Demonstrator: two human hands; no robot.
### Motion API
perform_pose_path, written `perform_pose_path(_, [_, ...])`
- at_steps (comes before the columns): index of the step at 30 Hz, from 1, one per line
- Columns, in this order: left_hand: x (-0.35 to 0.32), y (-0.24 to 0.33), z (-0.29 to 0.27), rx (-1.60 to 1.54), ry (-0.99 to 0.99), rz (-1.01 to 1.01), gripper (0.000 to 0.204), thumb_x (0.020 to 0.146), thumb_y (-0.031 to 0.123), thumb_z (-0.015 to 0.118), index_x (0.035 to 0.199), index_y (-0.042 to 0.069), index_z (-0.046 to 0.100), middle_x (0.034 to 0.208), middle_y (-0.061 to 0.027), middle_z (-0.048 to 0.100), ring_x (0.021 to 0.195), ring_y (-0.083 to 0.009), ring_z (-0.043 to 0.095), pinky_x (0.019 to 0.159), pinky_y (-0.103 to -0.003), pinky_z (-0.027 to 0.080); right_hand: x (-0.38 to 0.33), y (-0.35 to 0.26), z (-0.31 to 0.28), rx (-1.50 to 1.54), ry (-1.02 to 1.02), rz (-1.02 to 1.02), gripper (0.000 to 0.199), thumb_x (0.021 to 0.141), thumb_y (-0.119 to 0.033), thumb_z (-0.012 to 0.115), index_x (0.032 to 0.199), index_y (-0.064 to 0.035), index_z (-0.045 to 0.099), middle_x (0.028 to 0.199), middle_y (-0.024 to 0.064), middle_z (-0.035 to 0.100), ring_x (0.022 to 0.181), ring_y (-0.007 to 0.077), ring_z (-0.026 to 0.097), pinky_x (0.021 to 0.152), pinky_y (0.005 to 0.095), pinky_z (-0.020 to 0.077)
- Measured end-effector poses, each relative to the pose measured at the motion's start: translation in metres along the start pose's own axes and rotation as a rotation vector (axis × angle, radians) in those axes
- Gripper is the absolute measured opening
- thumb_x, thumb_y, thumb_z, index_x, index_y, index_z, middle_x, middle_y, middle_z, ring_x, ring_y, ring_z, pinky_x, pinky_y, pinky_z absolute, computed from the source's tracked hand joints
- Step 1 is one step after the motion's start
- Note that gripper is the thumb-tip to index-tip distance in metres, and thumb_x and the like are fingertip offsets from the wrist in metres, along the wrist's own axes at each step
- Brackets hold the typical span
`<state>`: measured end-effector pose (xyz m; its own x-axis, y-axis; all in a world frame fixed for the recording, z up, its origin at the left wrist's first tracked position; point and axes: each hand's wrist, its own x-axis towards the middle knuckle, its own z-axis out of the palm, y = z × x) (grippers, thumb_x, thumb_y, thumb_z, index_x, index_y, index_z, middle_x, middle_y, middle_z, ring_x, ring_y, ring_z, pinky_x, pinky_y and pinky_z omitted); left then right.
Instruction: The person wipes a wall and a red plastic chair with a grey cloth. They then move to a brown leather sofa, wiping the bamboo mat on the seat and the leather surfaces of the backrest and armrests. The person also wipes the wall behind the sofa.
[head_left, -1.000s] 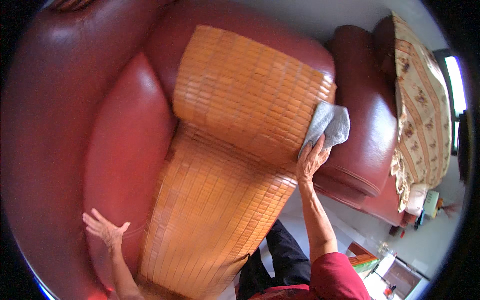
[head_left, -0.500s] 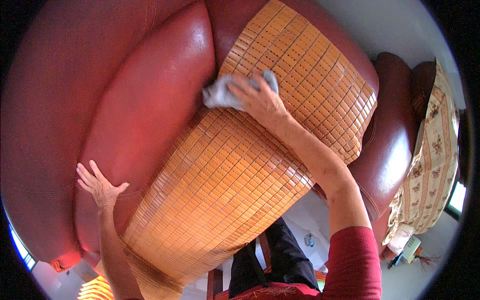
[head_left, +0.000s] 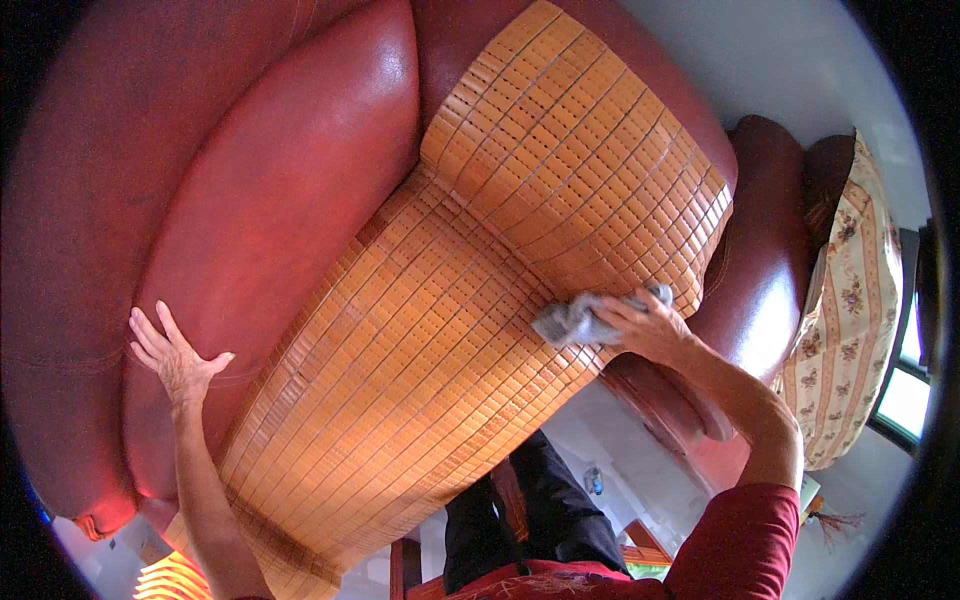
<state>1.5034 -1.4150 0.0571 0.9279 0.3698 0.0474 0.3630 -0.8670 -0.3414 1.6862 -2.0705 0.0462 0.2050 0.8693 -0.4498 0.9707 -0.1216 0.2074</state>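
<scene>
A grey-white cloth (head_left: pixel 572 320) is bunched under my right hand (head_left: pixel 645 325), whose fingers press it onto the bamboo mat (head_left: pixel 400 350). The cloth lies close to the mat's right edge, near the crease where its seat part meets the raised part. The mat is made of orange-brown tiles and covers the seat of a red leather sofa (head_left: pixel 290 150). My left hand (head_left: pixel 180 365) rests on the sofa's red back cushion, fingers spread, holding nothing.
Another dark red leather seat (head_left: pixel 765 260) stands at the right, beside a patterned floral cover (head_left: pixel 850 300). My legs in black trousers (head_left: pixel 550 510) are at the bottom, with a small bluish object (head_left: pixel 594 480) on the pale floor.
My right hand has carried the cloth from the mat's upper left crease toward the near right edge. The left hand stays on the cushion, and the view has shifted slightly.
</scene>
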Motion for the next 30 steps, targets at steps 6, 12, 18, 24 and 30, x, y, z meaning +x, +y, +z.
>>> perform_pose_path(6, [0.002,0.001,-0.002,0.024,0.002,-0.007,0.138,0.04,0.049,0.087,0.147,0.012,0.007,0.15,-0.0255,0.003,0.139,-0.0411,0.005,0.107,-0.063,0.013,0.146,0.085,-0.064,0.066,0.341,0.239,0.043,0.07,-0.047,0.072,0.111,-0.0389,0.062,0.139,-0.0024,0.037,0.134,0.0274,0.026,0.101,0.0573,0.0316])
perform_pose_path(12, [0.002,0.001,0.001,0.042,0.0,-0.012,0.137,0.042,0.048,0.087,0.147,0.012,0.006,0.15,-0.0253,0.003,0.139,-0.0407,0.006,0.106,-0.063,0.015,0.191,0.131,-0.074,0.017,0.628,0.787,0.05,0.084,-0.048,0.057,0.131,-0.0368,0.045,0.138,0.0097,0.038,0.129,0.0373,0.03,0.098,0.0605,0.0269])
perform_pose_path(18, [-0.001,-0.002,0.001,0.065,0.023,0.004,0.136,0.043,0.044,0.088,0.147,0.012,0.005,0.149,-0.0265,0.003,0.139,-0.0405,0.006,0.106,-0.063,0.016,0.093,0.058,-0.031,0.081,0.507,1.304,0.064,0.088,-0.047,0.05,0.14,-0.0135,0.036,0.138,0.0265,0.032,0.129,0.0426,0.027,0.099,0.061,0.0215])
perform_pose_path(24, [-0.005,0.003,-0.006,0.039,-0.033,-0.054,0.139,0.042,0.045,0.088,0.147,0.012,0.003,0.151,-0.024,0.0,0.14,-0.039,0.004,0.107,-0.063,0.014,0.081,-0.065,0.011,0.416,0.491,1.781,0.081,0.086,-0.042,0.051,0.148,-0.0094,0.009,0.14,0.0428,0.003,0.131,0.0548,0.01,0.103,0.0626,0.0115])
perform_pose_path(30, [0.002,0.012,-0.015,-0.003,-0.087,-0.031,0.141,0.042,0.05,0.087,0.147,0.01,0.002,0.15,-0.0267,-0.002,0.14,-0.0402,-0.001,0.109,-0.06,0.008,0.097,-0.102,-0.004,0.563,0.636,1.818,0.072,0.088,-0.023,0.055,0.146,-0.0039,0.017,0.138,0.04,0.017,0.129,0.0517,0.018,0.104,0.058,0.0177])
